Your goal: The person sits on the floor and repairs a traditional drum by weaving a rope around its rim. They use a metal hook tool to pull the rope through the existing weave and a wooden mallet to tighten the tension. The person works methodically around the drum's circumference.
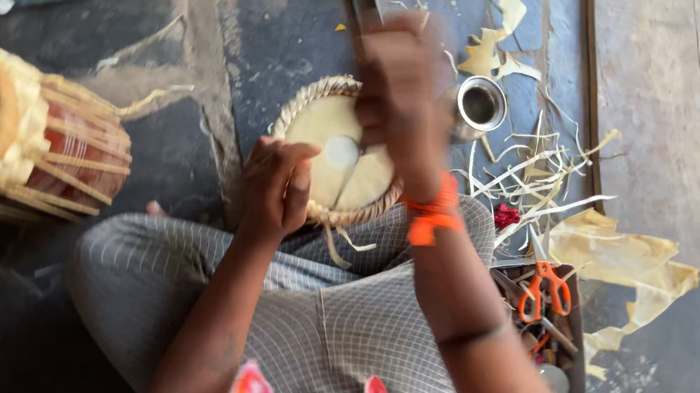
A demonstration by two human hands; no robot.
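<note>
Beside scissors (545,288), tray (581,351) of tools (546,330)

Matt pale hide drumhead (333,147) with rough braided rim; shiny metal cup (481,105); orange plastic-handled scissors (545,288); checked cloth trousers (329,316).

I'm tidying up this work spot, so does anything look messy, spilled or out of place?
Yes. Pale strips and scraps lie scattered over the floor beside the small metal cup, and a crumpled yellowish sheet lies past the orange scissors. The round drum skin under both hands looks whole.
</note>
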